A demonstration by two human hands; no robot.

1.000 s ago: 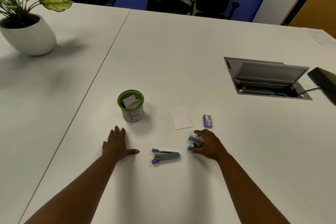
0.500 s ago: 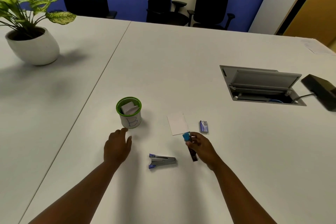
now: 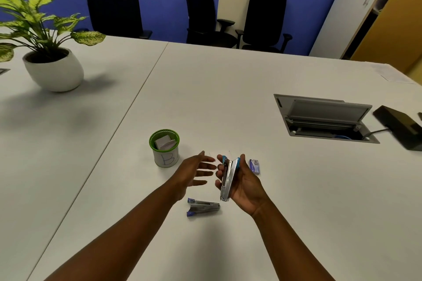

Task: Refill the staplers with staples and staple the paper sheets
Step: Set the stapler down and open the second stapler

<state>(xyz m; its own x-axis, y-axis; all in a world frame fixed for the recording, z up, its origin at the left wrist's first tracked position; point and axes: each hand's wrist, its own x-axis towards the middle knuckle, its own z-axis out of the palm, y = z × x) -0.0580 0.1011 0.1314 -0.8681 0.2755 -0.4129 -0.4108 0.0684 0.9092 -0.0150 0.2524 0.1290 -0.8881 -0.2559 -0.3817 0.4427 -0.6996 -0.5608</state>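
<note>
My right hand [image 3: 245, 186] holds a silver stapler with light-blue tips [image 3: 228, 180] upright above the table, palm turned toward me. My left hand [image 3: 194, 172] hovers just left of it, fingers spread and pointing at the stapler, holding nothing. A second silver stapler with purple tips [image 3: 202, 207] lies flat on the table below my hands. A small purple box of staples [image 3: 254, 166] lies just right of my right hand. The white paper sheet is mostly hidden behind my hands.
A green-rimmed white cup [image 3: 164, 148] marked "B" holds folded papers, left of my hands. An open grey cable hatch [image 3: 324, 118] and a black device [image 3: 399, 126] sit at the right. A potted plant [image 3: 53, 68] stands far left. Black chairs line the far side.
My right hand has lifted the blue-tipped stapler off the table and turned it upright. My left hand rose from the table and moved right toward it.
</note>
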